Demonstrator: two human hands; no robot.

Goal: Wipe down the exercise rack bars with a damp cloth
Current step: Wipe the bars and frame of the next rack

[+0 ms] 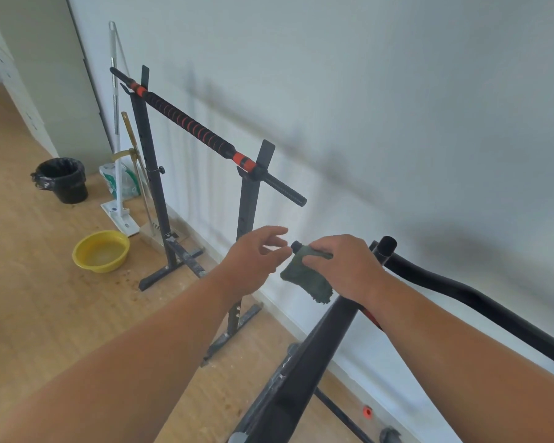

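My right hand point(343, 266) presses a dark green cloth point(307, 278) around the end of a black bar point(296, 246) of the near rack, with only the bar's tip showing. The cloth hangs down below my fingers. Just left of that tip, my left hand point(253, 260) hovers with fingers apart, holding nothing. The near rack's upright point(301, 372) rises from the lower middle, and a curved black tube point(461, 295) runs off to the right. Farther back stands a second rack point(247, 203) carrying a black and red padded bar point(189, 123).
A yellow basin point(101, 251) sits on the wooden floor at left, a black lined bin point(61, 179) behind it. A mop point(117, 123) and other long-handled tools lean on the white wall by the far rack. A small orange cap point(367, 411) lies near the wall.
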